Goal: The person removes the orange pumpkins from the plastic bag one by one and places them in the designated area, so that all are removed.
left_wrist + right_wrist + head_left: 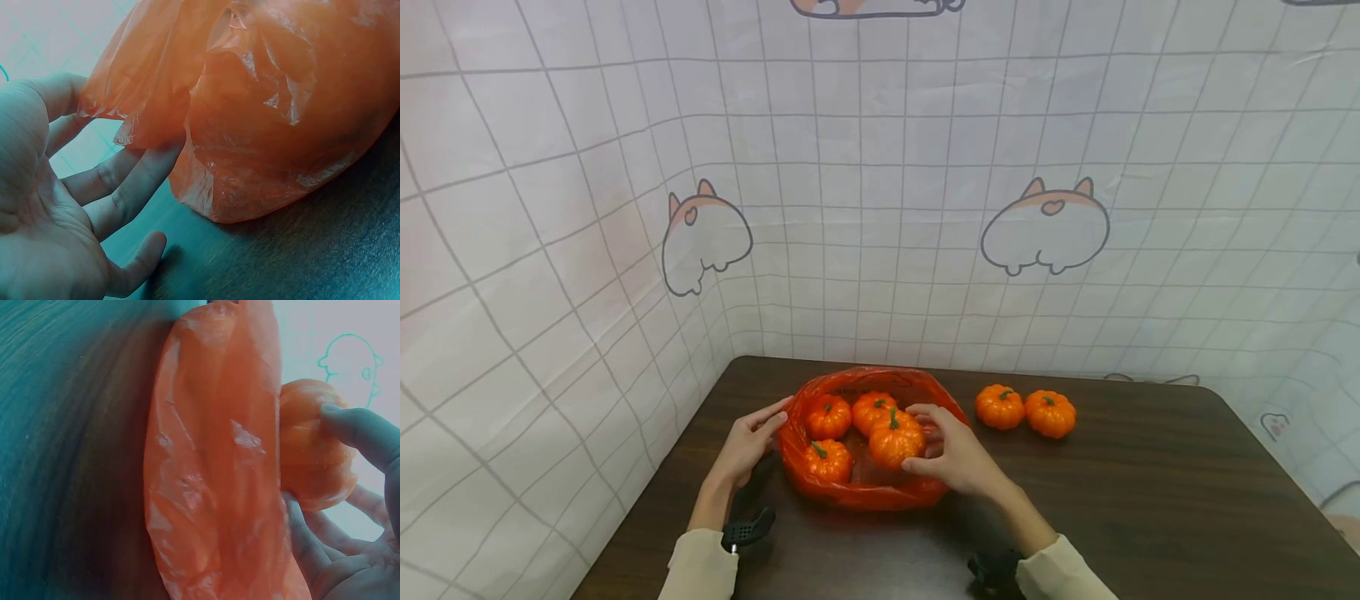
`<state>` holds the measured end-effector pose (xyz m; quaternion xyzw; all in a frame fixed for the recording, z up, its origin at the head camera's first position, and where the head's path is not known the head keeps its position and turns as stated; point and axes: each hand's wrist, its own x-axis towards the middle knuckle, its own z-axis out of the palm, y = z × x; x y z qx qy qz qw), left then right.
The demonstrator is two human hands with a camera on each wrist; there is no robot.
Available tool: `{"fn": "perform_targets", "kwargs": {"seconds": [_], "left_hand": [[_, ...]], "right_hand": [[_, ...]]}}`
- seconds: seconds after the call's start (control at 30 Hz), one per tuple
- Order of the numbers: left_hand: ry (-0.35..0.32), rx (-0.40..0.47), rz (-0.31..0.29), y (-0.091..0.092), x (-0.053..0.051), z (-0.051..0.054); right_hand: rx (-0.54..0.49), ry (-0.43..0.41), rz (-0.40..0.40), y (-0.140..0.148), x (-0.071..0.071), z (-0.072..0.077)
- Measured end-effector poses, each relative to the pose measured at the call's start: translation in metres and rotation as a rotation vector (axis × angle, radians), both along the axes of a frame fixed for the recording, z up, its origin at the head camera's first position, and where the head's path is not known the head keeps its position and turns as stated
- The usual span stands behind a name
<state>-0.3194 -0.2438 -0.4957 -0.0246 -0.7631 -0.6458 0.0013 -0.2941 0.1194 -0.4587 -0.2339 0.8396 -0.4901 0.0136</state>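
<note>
A red plastic bag (pixel 880 497) stands wide open on the table, its rim rolled outward. Inside it lie three small orange pumpkins: one at the left (pixel 828 417), one at the back (pixel 872 410) and one at the front left (pixel 829 462). My right hand (pixel 958 454) grips another small pumpkin (pixel 897 442) between thumb and fingers, over the right part of the bag's opening. In the right wrist view this pumpkin (pixel 312 450) shows partly behind the bag wall. At the left side, my left hand (pixel 748 442) holds the folded bag rim (pixel 150 81) with its fingers.
Two more orange pumpkins, a left one (pixel 1000 407) and a right one (pixel 1051 414), sit side by side at the back right of the dark wooden table (pixel 1150 492). A white grid-patterned curtain (pixel 865 250) hangs behind the table and along its left side.
</note>
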Motion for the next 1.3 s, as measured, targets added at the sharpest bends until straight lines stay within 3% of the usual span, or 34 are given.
{"fn": "perform_targets", "kwargs": {"seconds": [0.6, 1.3], "left_hand": [[-0.063, 0.019, 0.005, -0.006, 0.001, 0.007], [-0.061, 0.035, -0.019, -0.007, -0.003, 0.004]], "right_hand": [[-0.002, 0.007, -0.071, 0.033, 0.007, 0.013], [0.009, -0.003, -0.147, 0.081, 0.013, 0.017]]}}
